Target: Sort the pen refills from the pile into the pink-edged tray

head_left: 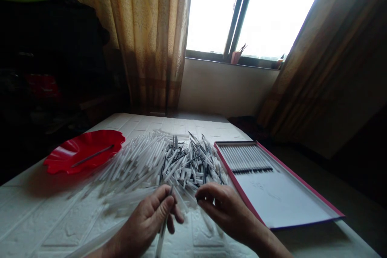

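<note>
My left hand point(151, 217) is closed around a thin white pen point(165, 225), which runs from near my wrist up past my thumb. My right hand point(222, 205) hovers just to the right with its fingers curled and pinched at the near edge of a large pile of white pens and dark refills point(163, 159). What the right fingers pinch is too small to make out. Both hands are low over the white table point(45, 217).
A red wavy-edged dish point(72, 157) with one dark refill point(92, 155) in it sits at the left. A shallow pink-rimmed box point(305, 187) lies to the right, with a row of pens point(246, 159) at its far end. Curtains and a window stand behind.
</note>
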Tool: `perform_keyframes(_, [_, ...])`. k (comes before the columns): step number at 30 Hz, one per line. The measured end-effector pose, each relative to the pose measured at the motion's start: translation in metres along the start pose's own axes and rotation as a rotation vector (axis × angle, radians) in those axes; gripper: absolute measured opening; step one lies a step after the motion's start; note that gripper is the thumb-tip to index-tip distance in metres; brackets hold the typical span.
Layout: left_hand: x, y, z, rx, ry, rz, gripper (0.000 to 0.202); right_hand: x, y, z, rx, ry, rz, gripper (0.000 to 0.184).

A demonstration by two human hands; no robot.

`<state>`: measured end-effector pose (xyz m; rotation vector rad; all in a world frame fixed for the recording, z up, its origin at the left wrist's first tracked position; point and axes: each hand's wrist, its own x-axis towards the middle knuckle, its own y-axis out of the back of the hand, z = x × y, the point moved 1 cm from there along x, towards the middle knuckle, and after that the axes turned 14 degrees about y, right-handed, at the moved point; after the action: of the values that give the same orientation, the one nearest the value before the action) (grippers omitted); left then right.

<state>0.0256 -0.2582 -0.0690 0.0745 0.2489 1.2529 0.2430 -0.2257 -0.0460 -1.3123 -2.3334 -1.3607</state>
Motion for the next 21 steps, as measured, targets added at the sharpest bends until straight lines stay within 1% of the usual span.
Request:
perform_keyframes(2, [0.000,0.004,0.004,-0.264,0.055,0.074,0.052,0.001,0.000,-0.001,0.014,-0.006,0.013,0.010])
perform_keyframes(3, [0.000,0.007,0.005,-0.333,0.073,0.115,0.050,0.001,-0.001,-0.001,0.015,-0.015,0.007,0.010])
perform_keyframes(6, [0.001,0.012,0.006,-0.438,0.073,0.202,0.046,0.000,-0.006,-0.002,-0.018,-0.044,-0.056,0.011])
perform_keyframes(8, [0.004,0.014,0.004,-0.443,0.046,0.222,0.047,-0.001,-0.009,0.000,-0.072,-0.064,-0.098,0.011])
perform_keyframes(10, [0.007,0.014,0.000,-0.430,0.040,0.212,0.051,-0.002,-0.010,0.003,-0.128,-0.079,-0.103,0.013])
perform_keyframes(13, [0.012,0.010,-0.006,-0.393,0.057,0.160,0.056,-0.001,-0.005,0.007,-0.209,-0.110,-0.066,0.019])
perform_keyframes(15, [0.014,0.005,-0.011,-0.356,0.065,0.121,0.058,-0.001,0.001,0.008,-0.281,-0.143,-0.098,0.019])
perform_keyframes(18, [0.015,-0.002,-0.017,-0.286,0.076,0.067,0.060,-0.003,0.007,0.005,-0.393,-0.211,-0.263,0.017])
perform_keyframes(21, [0.014,-0.007,-0.024,-0.204,0.077,0.025,0.060,-0.007,0.004,0.000,-0.500,-0.286,-0.426,0.009])
